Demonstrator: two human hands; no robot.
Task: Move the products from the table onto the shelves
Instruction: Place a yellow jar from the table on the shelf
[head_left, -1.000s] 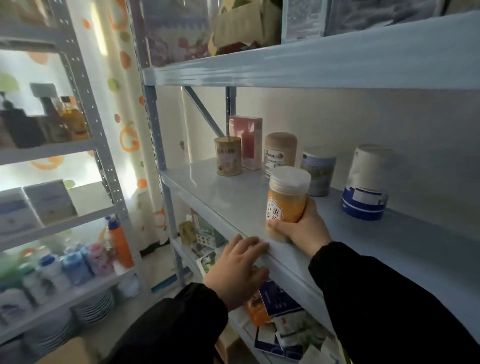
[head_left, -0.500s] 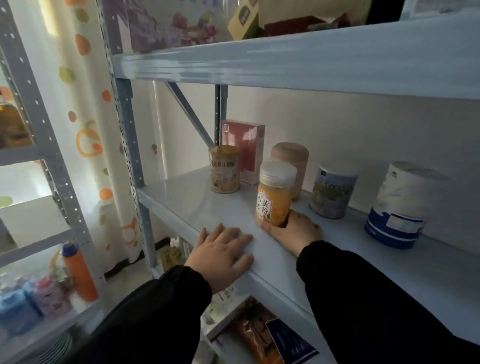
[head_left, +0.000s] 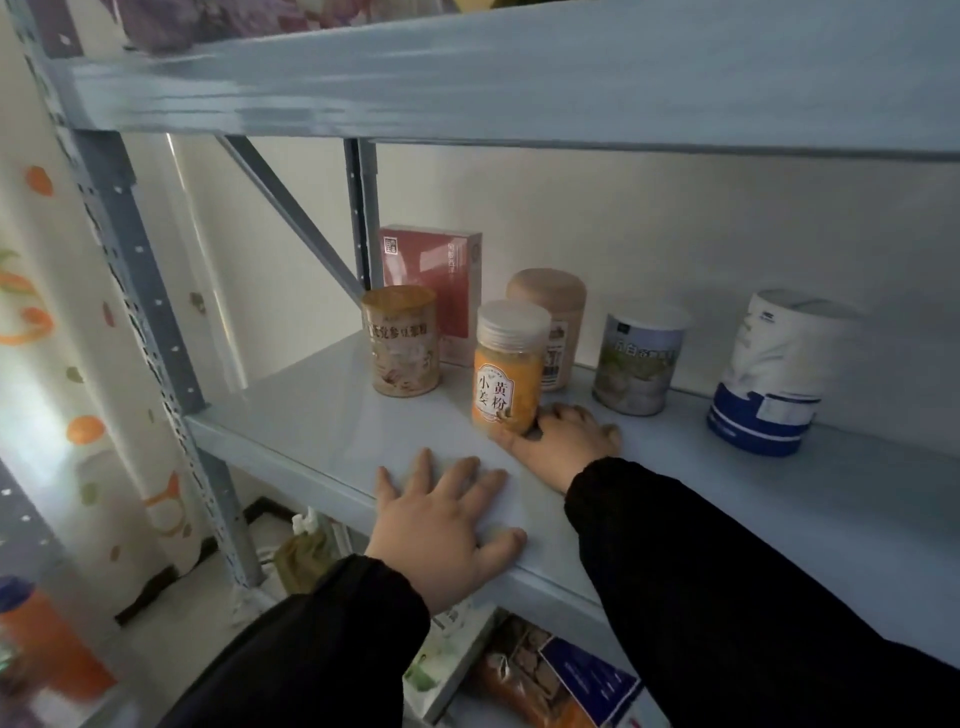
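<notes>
Nearest the camera, the person's left hand (head_left: 447, 530) lies flat with fingers spread on the front lip of the pale grey metal shelf (head_left: 322, 415), holding nothing. At one o'clock from it, the right hand (head_left: 558, 441) is curled round the foot of the orange powder jar with a clear ribbed lid (head_left: 506, 374), thumb in front and fingers behind. The jar stands upright on the shelf board. Farther back, a gold-topped beige tin (head_left: 402, 348) stands at ten o'clock from the jar, a red cardboard carton (head_left: 431, 275) at eleven, a tan-lidded round canister (head_left: 556, 301) just behind at one, and a white-lidded can with a green label (head_left: 639, 364) and a white-and-blue tub (head_left: 774, 374) at three. This jar looks placed, with only the release left. The table is out of view, so what remains cannot be told.
</notes>
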